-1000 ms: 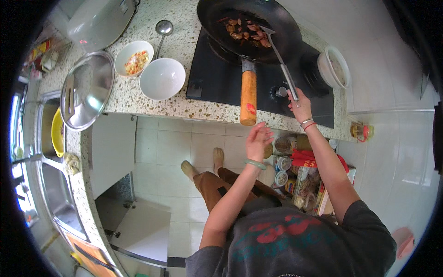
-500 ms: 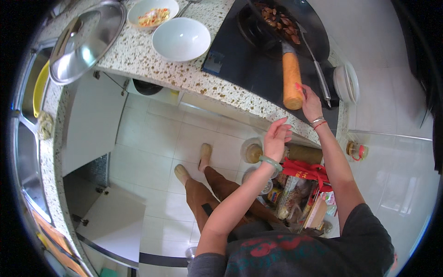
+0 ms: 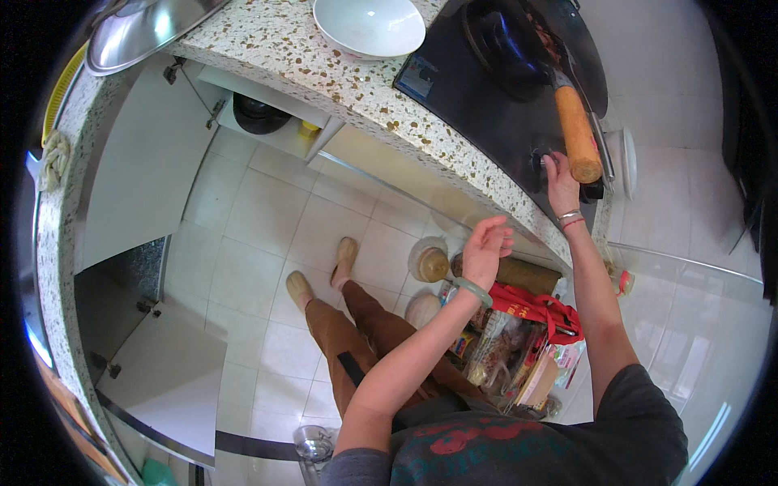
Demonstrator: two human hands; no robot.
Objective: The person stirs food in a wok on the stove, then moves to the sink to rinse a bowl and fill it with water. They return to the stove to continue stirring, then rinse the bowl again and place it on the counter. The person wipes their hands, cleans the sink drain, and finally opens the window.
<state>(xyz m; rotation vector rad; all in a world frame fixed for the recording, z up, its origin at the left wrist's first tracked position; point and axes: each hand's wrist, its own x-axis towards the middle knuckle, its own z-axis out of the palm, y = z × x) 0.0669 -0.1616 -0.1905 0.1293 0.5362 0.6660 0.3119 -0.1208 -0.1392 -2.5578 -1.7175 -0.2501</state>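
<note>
While the right hand (image 3: 559, 174) has left the spatula and now presses fingertips on the black cooktop (image 3: 486, 89) beside the wok's wooden handle (image 3: 578, 134), stirring has paused. Still empty and loosely open, the left hand (image 3: 485, 251) hovers below the counter (image 3: 284, 57) edge.

Right hand (image 3: 559, 180) touches the black cooktop (image 3: 486, 97) beside the wok's wooden handle (image 3: 577, 134); left hand (image 3: 485, 249) hovers open

Home kitchen: cooktop (image 3: 486, 97), speckled counter (image 3: 275, 40)
</note>
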